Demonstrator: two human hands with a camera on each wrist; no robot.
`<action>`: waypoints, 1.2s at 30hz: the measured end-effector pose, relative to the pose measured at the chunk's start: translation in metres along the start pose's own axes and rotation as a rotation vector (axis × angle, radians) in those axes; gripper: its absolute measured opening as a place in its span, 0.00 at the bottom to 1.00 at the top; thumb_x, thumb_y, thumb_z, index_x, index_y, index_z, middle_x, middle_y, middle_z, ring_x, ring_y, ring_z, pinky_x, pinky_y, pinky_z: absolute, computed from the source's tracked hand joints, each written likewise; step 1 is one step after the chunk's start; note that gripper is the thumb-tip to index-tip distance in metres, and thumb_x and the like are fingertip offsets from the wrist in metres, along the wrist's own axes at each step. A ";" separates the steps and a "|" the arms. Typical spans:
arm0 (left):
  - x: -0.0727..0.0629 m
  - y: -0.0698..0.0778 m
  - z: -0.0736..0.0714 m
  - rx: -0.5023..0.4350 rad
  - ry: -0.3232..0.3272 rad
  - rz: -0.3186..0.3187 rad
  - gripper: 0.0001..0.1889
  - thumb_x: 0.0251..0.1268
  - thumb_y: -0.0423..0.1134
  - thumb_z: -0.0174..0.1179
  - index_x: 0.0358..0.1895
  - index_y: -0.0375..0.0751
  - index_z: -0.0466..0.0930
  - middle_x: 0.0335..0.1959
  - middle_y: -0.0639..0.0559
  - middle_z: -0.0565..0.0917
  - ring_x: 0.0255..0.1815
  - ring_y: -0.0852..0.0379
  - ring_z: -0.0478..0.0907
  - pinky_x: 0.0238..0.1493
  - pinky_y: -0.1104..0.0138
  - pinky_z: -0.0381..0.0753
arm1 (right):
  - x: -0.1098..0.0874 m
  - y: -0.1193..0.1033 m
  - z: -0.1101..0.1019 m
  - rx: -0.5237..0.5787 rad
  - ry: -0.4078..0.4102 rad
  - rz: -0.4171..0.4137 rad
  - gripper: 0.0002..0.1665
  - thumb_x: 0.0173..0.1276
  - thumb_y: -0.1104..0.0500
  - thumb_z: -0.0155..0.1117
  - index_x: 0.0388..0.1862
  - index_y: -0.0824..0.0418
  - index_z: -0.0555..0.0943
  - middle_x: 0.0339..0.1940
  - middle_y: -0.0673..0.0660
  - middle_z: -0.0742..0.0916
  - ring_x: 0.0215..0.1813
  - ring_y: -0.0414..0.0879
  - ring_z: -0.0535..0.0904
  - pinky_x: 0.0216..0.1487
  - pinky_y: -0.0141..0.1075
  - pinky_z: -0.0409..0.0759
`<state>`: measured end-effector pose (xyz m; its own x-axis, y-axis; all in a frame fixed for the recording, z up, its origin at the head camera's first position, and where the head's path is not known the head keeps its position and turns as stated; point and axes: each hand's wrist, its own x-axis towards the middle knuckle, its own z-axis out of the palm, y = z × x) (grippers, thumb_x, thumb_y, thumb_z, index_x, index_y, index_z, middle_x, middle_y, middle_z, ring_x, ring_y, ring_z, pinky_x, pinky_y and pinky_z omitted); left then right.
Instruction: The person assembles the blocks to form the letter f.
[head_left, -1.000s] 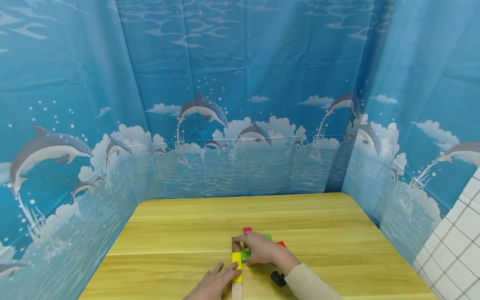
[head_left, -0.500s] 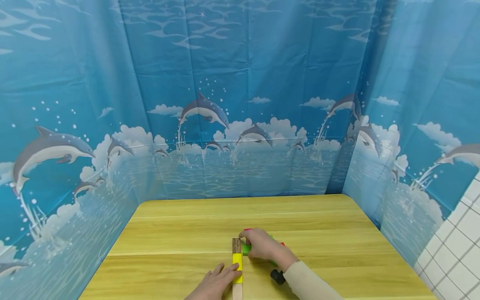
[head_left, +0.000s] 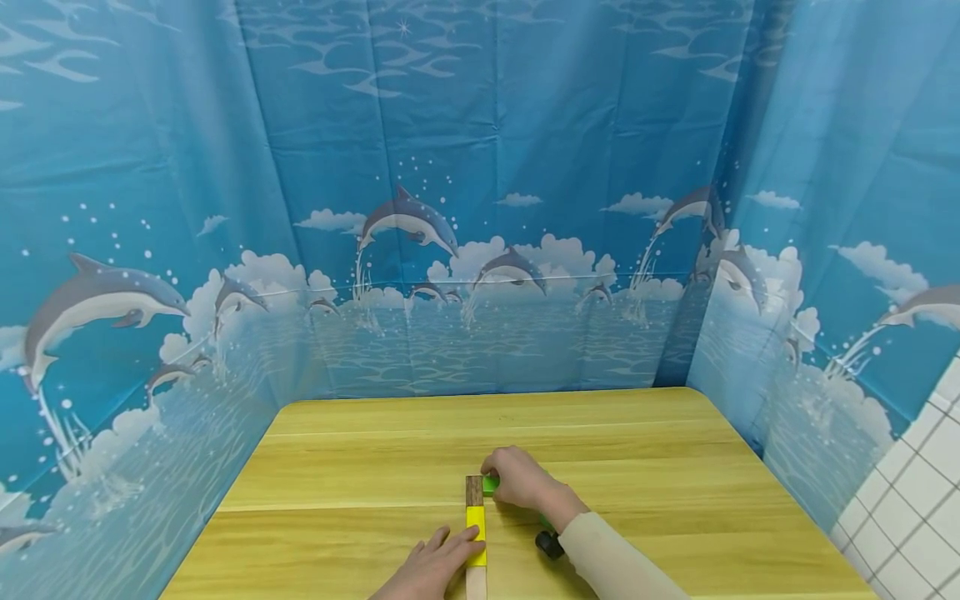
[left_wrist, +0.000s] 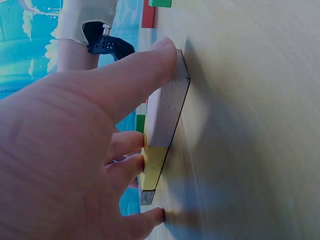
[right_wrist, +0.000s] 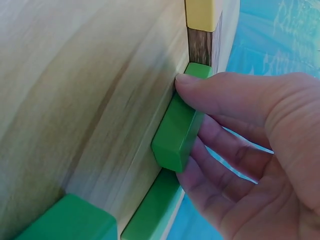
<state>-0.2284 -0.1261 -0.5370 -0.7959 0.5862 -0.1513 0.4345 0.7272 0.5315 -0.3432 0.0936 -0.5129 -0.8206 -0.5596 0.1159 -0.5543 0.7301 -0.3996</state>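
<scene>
Over the last second the right hand [head_left: 521, 477] has worked a green block [right_wrist: 177, 125] away from the person along the wooden table [head_left: 337, 467]: it lay beside the joint of the yellow and brown pieces, and now sits nearer the far end of the brown block [head_left: 474, 490], with its end against that block's side. Thumb and fingers of this hand are clamped on the green block, as the right wrist view shows, with a second green block [right_wrist: 155, 205] just behind it and a third green block [right_wrist: 75, 220] nearer the camera. The left hand [head_left: 435, 567] has stayed put, its fingers apart and resting on the yellow block [head_left: 476, 535], its thumb on the pale block [left_wrist: 167, 107]; brown, yellow and pale run end to end in one straight line, which has kept its place. Pink and red pieces that showed around the right hand a second ago no longer show in the head view, though a red block [left_wrist: 148, 15] appears at the top of the left wrist view
</scene>
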 end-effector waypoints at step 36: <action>-0.003 0.003 0.001 -0.020 0.015 -0.009 0.42 0.56 0.71 0.65 0.74 0.63 0.66 0.78 0.58 0.60 0.75 0.27 0.53 0.60 0.24 0.56 | -0.056 0.031 -0.055 0.112 0.044 0.089 0.17 0.65 0.66 0.71 0.53 0.62 0.86 0.45 0.57 0.84 0.49 0.56 0.80 0.45 0.48 0.81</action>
<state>-0.2240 -0.1249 -0.5359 -0.8062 0.5738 -0.1442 0.4184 0.7252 0.5468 -0.3216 0.1693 -0.4815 -0.8724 -0.4753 0.1142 -0.4623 0.7264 -0.5085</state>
